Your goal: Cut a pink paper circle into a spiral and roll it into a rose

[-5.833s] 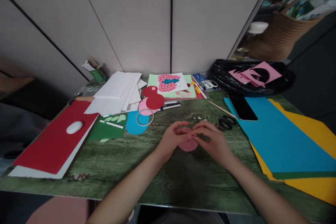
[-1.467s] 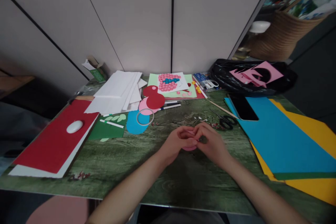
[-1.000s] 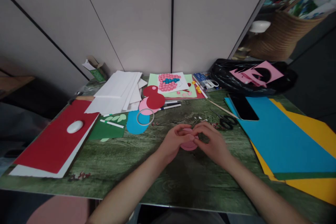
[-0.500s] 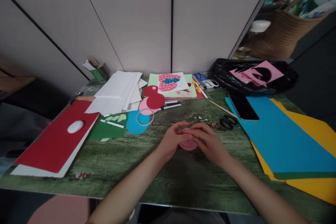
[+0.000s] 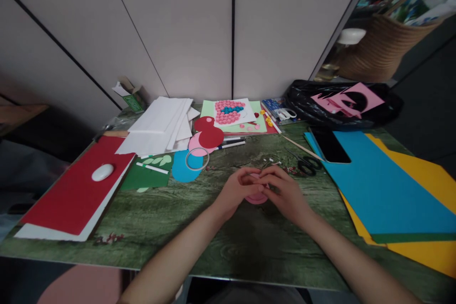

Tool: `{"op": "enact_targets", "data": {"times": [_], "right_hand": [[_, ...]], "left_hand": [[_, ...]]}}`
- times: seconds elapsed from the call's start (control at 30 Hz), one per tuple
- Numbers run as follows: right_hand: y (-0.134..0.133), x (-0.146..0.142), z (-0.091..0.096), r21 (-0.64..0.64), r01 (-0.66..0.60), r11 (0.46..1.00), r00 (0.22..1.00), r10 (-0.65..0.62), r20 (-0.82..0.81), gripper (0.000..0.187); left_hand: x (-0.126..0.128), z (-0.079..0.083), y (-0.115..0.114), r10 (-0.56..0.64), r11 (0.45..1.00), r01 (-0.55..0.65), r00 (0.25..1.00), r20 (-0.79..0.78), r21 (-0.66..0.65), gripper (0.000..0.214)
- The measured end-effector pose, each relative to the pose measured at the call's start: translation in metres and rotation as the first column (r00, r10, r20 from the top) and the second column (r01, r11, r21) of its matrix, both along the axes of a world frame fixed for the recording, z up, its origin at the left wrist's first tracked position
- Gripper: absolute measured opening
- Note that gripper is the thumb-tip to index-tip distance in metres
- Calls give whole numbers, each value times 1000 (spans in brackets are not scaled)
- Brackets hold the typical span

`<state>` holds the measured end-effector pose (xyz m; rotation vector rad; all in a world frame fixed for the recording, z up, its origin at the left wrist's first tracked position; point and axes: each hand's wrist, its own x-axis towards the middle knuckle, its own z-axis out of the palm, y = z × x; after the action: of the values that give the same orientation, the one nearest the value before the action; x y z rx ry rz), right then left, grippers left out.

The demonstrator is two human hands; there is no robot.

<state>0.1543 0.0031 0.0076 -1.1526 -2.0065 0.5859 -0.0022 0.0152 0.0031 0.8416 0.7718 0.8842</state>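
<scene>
My left hand [image 5: 235, 189] and my right hand [image 5: 285, 192] meet over the middle of the green table [image 5: 171, 209]. Both pinch a small pink paper piece [image 5: 255, 196] between their fingertips, and its lower edge shows beneath the fingers. The fingers of both hands are curled together around it. Black scissors [image 5: 307, 165] lie just right of my right hand. A blue paper circle [image 5: 181, 171] with a tape ring [image 5: 196, 158] on it sits to the left of my left hand.
Blue [image 5: 384, 185] and yellow [image 5: 423, 175] sheets with a phone [image 5: 328, 145] lie at the right. A red sheet [image 5: 74, 190] with a white oval object [image 5: 102, 172], white papers [image 5: 160, 126], red and pink circles [image 5: 208, 137], pens [image 5: 231, 142], a pink dot artwork [image 5: 230, 111] and a black bag [image 5: 342, 102] fill the back.
My fingers have shifted slightly around the pink paper piece, closing and turning over it. Both hands stay in the same spot on the table.
</scene>
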Motion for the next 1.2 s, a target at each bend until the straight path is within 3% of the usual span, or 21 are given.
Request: {"op": "enact_targets", "data": {"times": [0.1, 0.43, 0.7, 0.8, 1.2], "right_hand": [[0, 0, 0, 4, 18, 1000, 999, -17, -46, 7], [0, -2, 4, -1, 22, 1000, 996, -22, -83, 20], [1, -1, 4, 51, 60, 997, 997, -62, 52, 7], [2, 1, 0, 56, 56, 997, 996, -60, 71, 12], [2, 2, -3, 16, 13, 1000, 996, -14, 93, 21]], "left_hand": [[1, 0, -1, -21, 1000, 21, 1000, 8, -8, 42], [1, 0, -2, -93, 995, 94, 996, 10, -30, 44], [1, -4, 0, 32, 998, -29, 997, 70, -49, 42], [0, -5, 3, 70, 995, -65, 995, 68, -77, 44], [-1, -3, 3, 76, 996, -75, 997, 10, -48, 43]]}}
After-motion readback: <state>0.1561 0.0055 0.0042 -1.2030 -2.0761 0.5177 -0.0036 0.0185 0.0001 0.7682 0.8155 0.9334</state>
